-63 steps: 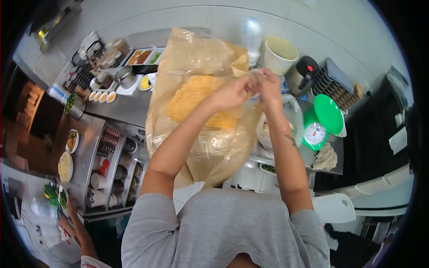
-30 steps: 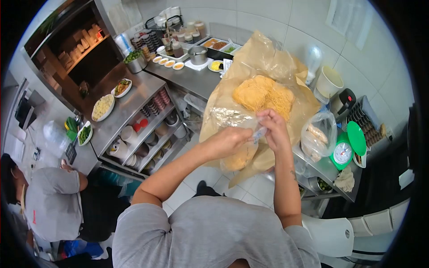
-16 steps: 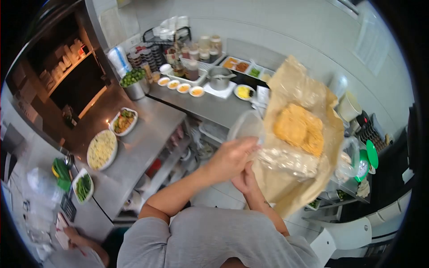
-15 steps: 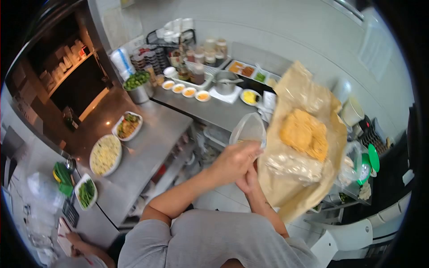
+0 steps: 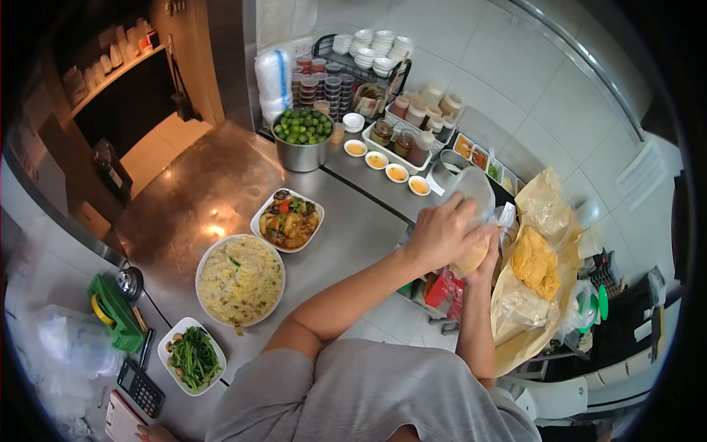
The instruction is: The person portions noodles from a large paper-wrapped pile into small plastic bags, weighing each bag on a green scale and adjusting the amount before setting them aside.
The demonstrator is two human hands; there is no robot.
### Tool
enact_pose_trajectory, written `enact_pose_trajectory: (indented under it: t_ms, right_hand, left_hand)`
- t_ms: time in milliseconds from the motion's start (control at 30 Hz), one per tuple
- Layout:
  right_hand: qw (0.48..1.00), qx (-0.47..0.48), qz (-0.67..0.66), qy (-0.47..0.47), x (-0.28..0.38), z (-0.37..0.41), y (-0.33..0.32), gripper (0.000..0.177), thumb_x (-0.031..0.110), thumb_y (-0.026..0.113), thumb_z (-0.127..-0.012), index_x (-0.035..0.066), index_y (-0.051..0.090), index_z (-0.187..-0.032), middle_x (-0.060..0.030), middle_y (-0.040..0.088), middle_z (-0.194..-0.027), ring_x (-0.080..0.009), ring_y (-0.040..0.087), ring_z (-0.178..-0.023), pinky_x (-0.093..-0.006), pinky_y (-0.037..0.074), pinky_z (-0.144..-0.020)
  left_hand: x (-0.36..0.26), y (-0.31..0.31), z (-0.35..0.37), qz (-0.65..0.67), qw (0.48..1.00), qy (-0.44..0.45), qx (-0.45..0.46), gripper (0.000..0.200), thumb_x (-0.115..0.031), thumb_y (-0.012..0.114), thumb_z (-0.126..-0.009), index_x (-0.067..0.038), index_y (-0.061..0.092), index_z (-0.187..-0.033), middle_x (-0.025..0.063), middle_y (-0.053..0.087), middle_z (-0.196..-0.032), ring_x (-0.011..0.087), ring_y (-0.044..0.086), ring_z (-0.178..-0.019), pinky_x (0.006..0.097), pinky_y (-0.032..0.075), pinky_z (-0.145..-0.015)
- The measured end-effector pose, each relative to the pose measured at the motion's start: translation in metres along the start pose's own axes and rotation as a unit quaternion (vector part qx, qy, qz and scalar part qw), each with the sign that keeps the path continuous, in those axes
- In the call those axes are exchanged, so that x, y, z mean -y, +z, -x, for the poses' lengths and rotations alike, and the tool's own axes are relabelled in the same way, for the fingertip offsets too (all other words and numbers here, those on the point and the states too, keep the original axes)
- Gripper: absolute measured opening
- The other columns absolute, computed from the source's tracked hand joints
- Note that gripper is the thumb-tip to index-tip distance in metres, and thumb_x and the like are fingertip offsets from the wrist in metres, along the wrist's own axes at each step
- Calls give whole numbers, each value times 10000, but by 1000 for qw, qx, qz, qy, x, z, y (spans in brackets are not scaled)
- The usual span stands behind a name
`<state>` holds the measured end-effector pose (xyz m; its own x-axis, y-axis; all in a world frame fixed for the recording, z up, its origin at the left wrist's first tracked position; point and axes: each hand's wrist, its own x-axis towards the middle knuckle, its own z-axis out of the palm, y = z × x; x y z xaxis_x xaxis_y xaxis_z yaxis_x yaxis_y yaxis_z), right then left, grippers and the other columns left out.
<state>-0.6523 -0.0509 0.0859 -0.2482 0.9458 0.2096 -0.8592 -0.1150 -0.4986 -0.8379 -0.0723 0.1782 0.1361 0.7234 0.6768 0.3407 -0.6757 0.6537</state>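
Observation:
Both my hands are on a clear plastic bag whose loose top flares up above the fingers. My left hand is closed round the gathered neck of the bag. Just below and to the right, my right hand wraps the lower part, where tan contents bulge between the palms. What these contents are, I cannot tell. Close on the right, brown paper and clear plastic lie under a mound of orange-yellow food.
On the steel counter stand fried rice, a saucy dish and greens. Behind are a pot of green limes, small sauce dishes and bottles. At lower left, another person's hand is by a clipboard.
My view has turned, so the counter dishes show larger and farther right. My hands still grip the bag, and its tan lower part has come into sight.

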Motion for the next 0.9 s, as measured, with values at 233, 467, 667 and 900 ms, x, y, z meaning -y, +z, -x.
enact_pose_trajectory:
  t_ms: [233,467,667,900]
  right_hand:
    - [989,-83,113,-56,-20,-15,54,721,649,469,-765,88,460,-1217,-82,549,-1149,-222,551,-1018,-392,473,-862]
    - [986,-139,85,-20,-75,-42,52,724,687,407,-779,128,436,-1239,-68,557,-1125,-232,565,-985,-367,491,-830]
    - [984,-137,114,-13,-101,-41,84,601,583,429,-849,106,461,-1213,-87,576,-1090,-252,565,-977,-384,482,-836]
    - [982,-121,137,38,-90,-32,38,744,688,379,-787,161,378,-1312,-37,495,-1248,-204,507,-1093,-365,437,-904]
  left_hand:
    - [45,-13,-12,128,987,-97,29,598,-336,680,-734,26,428,-1139,242,557,-981,370,573,-904,407,464,-792]
    - [49,-23,-26,244,967,-65,42,356,-134,555,-820,-1,455,-1135,198,583,-1014,321,584,-936,371,460,-794]
    - [57,-21,-26,363,925,-91,-60,289,-169,522,-881,12,488,-1103,134,584,-984,182,551,-909,309,446,-799]
    - [82,-6,-15,439,879,-159,-97,206,-121,521,-876,-26,504,-1058,50,570,-916,103,532,-793,254,457,-678]
